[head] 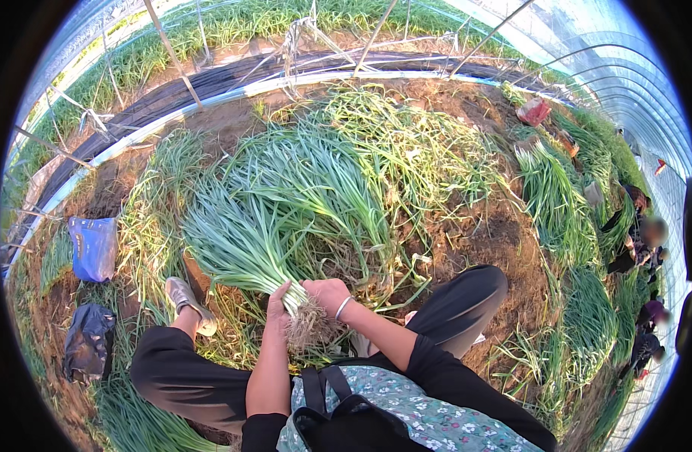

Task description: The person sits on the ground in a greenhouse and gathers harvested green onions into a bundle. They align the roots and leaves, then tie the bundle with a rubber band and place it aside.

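A bunch of long green allium plants (238,237) with white stems and brown roots (309,327) lies slanted in front of me, its leaves pointing up and left. My left hand (279,302) is closed around the white stems just above the roots. Against the other side of the stems is my right hand (328,296), with a light band on its wrist; its fingertips are partly hidden, so its hold is unclear. Beyond the bunch, a heap of similar green plants (318,175) rests on the ground, with yellowed leaves (419,141) behind and right of it.
On the left are a blue plastic bag (93,248) and a black plastic bag (90,342). More piled plants (555,198) line the right, where several people sit farther off. Poles (174,53) and a pale plastic edge (233,93) cross ahead; a red bag (533,112) lies far right.
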Available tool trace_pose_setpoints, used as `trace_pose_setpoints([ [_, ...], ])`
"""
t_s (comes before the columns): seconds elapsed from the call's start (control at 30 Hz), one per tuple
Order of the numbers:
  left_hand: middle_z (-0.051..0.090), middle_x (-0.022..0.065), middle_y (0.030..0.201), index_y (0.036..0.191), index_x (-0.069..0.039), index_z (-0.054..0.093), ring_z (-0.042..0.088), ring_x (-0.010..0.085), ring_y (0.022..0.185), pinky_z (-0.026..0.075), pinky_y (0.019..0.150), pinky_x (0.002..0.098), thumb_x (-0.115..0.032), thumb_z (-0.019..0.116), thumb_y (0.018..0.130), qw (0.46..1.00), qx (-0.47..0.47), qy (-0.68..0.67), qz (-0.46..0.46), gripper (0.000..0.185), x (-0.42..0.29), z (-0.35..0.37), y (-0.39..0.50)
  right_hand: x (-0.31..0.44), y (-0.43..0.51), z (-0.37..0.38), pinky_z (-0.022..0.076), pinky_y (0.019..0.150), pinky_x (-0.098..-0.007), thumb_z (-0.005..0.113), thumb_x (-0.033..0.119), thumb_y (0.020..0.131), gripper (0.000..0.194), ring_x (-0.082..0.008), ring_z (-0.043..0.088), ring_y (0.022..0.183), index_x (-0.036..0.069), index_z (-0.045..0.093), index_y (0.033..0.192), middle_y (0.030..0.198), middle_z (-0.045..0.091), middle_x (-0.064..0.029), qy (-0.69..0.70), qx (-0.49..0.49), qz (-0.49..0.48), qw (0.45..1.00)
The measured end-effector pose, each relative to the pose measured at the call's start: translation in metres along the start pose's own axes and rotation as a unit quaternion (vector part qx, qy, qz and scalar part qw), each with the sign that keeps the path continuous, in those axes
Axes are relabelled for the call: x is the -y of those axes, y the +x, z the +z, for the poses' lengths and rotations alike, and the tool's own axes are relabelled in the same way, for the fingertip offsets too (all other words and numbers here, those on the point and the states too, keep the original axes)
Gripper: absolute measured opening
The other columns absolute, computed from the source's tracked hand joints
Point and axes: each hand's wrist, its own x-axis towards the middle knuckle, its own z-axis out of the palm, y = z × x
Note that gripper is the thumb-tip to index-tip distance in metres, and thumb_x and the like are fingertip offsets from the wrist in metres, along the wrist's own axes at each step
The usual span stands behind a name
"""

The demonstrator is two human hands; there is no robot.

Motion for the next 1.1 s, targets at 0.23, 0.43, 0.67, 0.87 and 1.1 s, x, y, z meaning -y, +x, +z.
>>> trace_pose_setpoints([
  [0.23, 0.064, 0.0182, 0.086, 0.095, 0.008, 0.057, 0.064, 0.0295, 0.078, 0.057, 0.072, 0.0415, 0.001, 0.061, 0.075, 0.998, -0.054, 0.026, -0.032, 0.022, 0.004, -0.012, 0.014, -0.003, -0.002, 0.019, 0.0512, 0.056, -0.0408, 0.057, 0.02, 0.081, 0.011, -0.0299, 0.066, 0.065, 0.01, 0.061, 0.078, 0.067, 0.065, -0.0116, -0.047, -0.006, -0.013, 0.999],
  [0.43, 0.062, 0.0169, 0.084, 0.093, 0.008, 0.056, 0.064, 0.028, 0.077, 0.056, 0.076, 0.0407, -0.001, 0.061, 0.075, 0.996, -0.061, 0.02, 0.067, 0.021, -0.006, 0.015, -0.003, -0.039, -0.027, -0.001, 0.0484, 0.06, -0.0474, 0.053, 0.014, 0.074, 0.01, -0.038, 0.062, 0.068, 0.006, 0.058, 0.072, 0.07, 0.063, -0.0181, 0.034, -0.171, 0.164, 0.971],
  [0.67, 0.061, 0.017, 0.09, 0.096, 0.008, 0.054, 0.063, 0.0283, 0.084, 0.054, 0.082, 0.0432, -0.001, 0.057, 0.077, 0.996, -0.04, -0.018, 0.082, 0.021, -0.01, 0.006, 0.015, -0.023, -0.051, -0.051, 0.0426, 0.044, -0.0257, 0.053, 0.055, 0.09, 0.058, -0.0112, 0.052, 0.046, 0.001, 0.067, 0.073, 0.057, 0.058, -0.0049, 0.434, 0.078, 0.299, 0.846],
  [0.87, 0.059, 0.0171, 0.084, 0.096, 0.007, 0.051, 0.062, 0.0286, 0.076, 0.056, 0.074, 0.0456, 0.001, 0.055, 0.072, 0.997, -0.028, -0.078, 0.005, 0.025, -0.028, 0.053, -0.01, 0.0, -0.069, -0.035, 0.0495, 0.05, -0.0241, 0.059, 0.025, 0.093, 0.024, -0.0116, 0.062, 0.053, 0.002, 0.067, 0.089, 0.066, 0.065, -0.0056, 0.629, 0.177, 0.178, 0.736],
  [1.1, 0.044, 0.013, 0.139, 0.141, -0.006, 0.039, 0.04, 0.0321, 0.127, 0.029, 0.109, 0.0481, -0.047, 0.045, 0.094, 0.819, 0.462, 0.072, 0.334, 0.062, -0.169, 0.119, -0.109, -0.057, -0.065, -0.073, 0.0495, 0.069, -0.0334, 0.053, 0.04, 0.095, 0.042, -0.0183, 0.065, 0.074, 0.001, 0.067, 0.102, 0.076, 0.068, -0.0102, 0.31, 0.187, 0.168, 0.917],
])
